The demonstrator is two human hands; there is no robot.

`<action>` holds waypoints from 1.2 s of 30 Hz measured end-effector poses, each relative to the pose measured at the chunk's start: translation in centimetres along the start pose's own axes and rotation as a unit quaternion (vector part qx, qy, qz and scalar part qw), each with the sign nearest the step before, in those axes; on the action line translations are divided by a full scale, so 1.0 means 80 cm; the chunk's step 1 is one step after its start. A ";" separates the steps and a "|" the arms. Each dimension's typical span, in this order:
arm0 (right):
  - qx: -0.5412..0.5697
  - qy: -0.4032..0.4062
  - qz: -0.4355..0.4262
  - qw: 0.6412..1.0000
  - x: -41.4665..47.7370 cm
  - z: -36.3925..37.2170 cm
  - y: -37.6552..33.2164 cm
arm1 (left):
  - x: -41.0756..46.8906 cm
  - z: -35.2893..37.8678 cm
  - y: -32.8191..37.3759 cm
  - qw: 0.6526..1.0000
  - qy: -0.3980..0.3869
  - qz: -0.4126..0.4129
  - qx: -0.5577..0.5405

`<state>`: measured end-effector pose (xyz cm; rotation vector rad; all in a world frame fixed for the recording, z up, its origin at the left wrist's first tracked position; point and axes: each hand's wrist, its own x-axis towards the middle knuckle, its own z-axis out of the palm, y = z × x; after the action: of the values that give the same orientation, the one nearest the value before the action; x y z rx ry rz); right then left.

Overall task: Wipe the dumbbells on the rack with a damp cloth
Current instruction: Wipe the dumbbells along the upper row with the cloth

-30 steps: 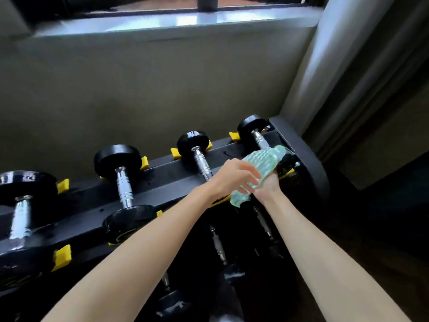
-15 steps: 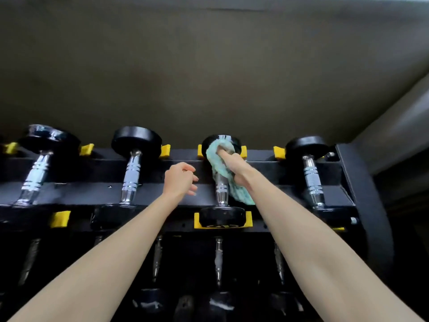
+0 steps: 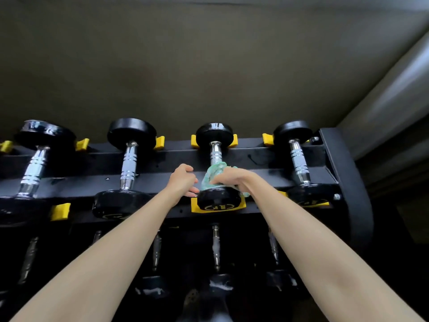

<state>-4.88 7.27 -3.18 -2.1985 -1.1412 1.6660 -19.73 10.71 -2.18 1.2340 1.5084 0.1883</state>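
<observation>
- Cloth (image 3: pixel 212 175): it is bunched up in your right hand (image 3: pixel 232 180). That hand grips it around the low end of the shiny bar of the dumbbell (image 3: pixel 216 154), just above the near black head.
- Your left hand (image 3: pixel 183 180) sits just to the left of your right hand. Its fingers are loosely curled and it holds nothing.
- The dumbbell lies on the rack (image 3: pixel 162 156), with its near head in a yellow holder (image 3: pixel 194 206) just below your right hand.
- What could go wrong: if you rub hard or pull toward you, the dumbbell may roll or lift out of its holder, because your left hand is not holding it steady.
- If it does shift, the fingertips of your left hand are close to the near head and could get pinched.
- A bit of cloth sticks out on the right side of your right hand. It might snag on the holder or slip out of your grip.
- A wet bar gets slippery, so your grip may slide.
- Hard to see: your right hand covers the bar under it, so I cannot tell how far the cloth wraps around.
- I cannot tell if your left fingertips touch the head or the rack.
- The lower row (image 3: pixel 216 252), below both arms, is dark and blurry.
- You cannot tell from looking if the cloth is damp.
</observation>
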 end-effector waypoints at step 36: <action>0.267 0.374 -0.108 0.882 -0.088 0.110 0.049 | -0.030 -0.012 -0.005 0.994 -0.090 0.026 -0.049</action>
<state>-11.37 -2.69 -3.19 -1.9458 -0.5830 0.7596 -21.15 9.19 -0.54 1.1799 1.2976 0.1785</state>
